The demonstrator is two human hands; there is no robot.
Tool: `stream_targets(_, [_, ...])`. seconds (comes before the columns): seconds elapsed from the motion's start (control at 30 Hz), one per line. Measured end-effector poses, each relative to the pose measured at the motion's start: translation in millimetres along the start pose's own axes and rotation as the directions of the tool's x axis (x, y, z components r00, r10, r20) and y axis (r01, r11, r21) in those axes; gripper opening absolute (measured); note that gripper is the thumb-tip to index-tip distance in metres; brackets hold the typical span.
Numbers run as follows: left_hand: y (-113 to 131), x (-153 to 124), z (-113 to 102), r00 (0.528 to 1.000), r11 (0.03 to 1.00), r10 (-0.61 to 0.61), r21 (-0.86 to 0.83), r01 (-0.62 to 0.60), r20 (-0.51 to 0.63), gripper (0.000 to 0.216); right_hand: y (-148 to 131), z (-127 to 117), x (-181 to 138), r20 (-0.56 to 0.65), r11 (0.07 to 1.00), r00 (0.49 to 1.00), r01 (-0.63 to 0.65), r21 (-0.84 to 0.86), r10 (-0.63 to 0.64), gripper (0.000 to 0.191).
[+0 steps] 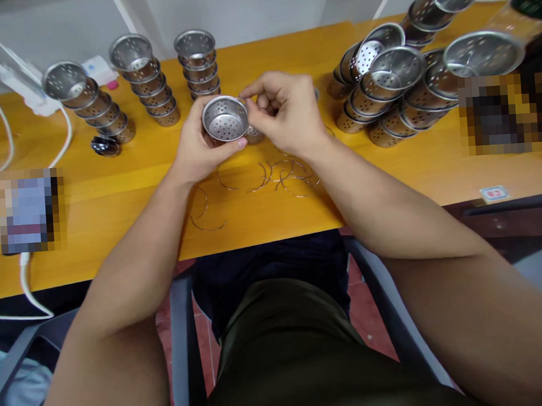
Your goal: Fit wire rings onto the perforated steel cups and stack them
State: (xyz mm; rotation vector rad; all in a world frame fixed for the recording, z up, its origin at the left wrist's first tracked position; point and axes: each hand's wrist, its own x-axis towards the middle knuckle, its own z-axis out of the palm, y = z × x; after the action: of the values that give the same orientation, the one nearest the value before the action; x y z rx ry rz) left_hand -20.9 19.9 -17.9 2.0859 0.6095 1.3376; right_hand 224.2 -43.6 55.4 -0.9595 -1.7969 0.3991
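Single view, head-worn. Camera sits above the near side of the worktop point(110, 200), facing forward and down across it. Close range: worktop runs out of frame left and right. Wearer's lap point(265, 258) shows this side of it, pale wall point(241, 15) behind.

The left hand point(198, 146) holds a perforated metal cup point(225, 123) mouth up above the yellow table point(126, 175), with the right hand point(286, 110) bringing pinched fingers to its three o'clock rim. From that cup, curved wires point(293, 194) lie between four and seven o'clock. Three cup stacks point(149, 88) stand from nine to eleven, and more stacked cups point(391, 100) crowd two to three.
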Motion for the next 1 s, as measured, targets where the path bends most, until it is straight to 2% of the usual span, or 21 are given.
stream_targets(0.13, [-9.1, -1.7, 3.4, 0.999, 0.998, 0.048, -0.034, -0.048, -0.011, 0.112, 3.9, 3.1, 1.3, 0.000, 0.998, 1.000, -0.007, -0.058, 0.007, 0.019])
stream_targets(0.3, [-9.4, -4.0, 2.1, 1.000, 1.000, 0.025, -0.016, -0.025, 0.005, 0.108, 4.9, 1.6, 1.2, 0.012, 0.999, 1.000, -0.019, -0.043, 0.019, 0.010])
stream_targets(0.47, [-5.5, -4.6, 4.3, 1.000, 1.000, 0.023, -0.020, -0.023, -0.002, 0.103, 7.0, 1.5, 1.1, 0.043, 0.999, 0.999, -0.032, 0.014, 0.032, 0.014])
stream_targets(0.6, [-0.1, -4.3, 5.9, 0.999, 0.999, -0.036, 0.008, 0.036, -0.001, 0.100, 7.7, 2.9, 1.2, 0.007, 0.999, 1.000, -0.025, -0.033, 0.026, 0.007])
stream_targets(0.7, [4.9, -6.0, 8.5, 1.000, 1.000, -0.024, 0.005, 0.024, 0.009, 0.103, 7.9, 4.5, -0.2, -0.015, 0.999, 1.000, -0.011, -0.037, 0.011, 0.006])
stream_targets(0.83, [11.0, -8.8, 12.6, 1.000, 1.000, -0.002, 0.030, 0.001, 0.020, 0.109, 2.7, 9.3, -4.0, -0.028, 1.000, 1.000, 0.012, 0.008, -0.011, 0.013])
stream_targets(1.0, [15.9, -8.8, 11.5, 0.999, 0.997, -0.033, 0.068, 0.031, 0.028, 0.103, -5.6, 17.5, -5.8, -0.044, 0.998, 0.998, -0.042, 0.049, 0.044, 0.012])
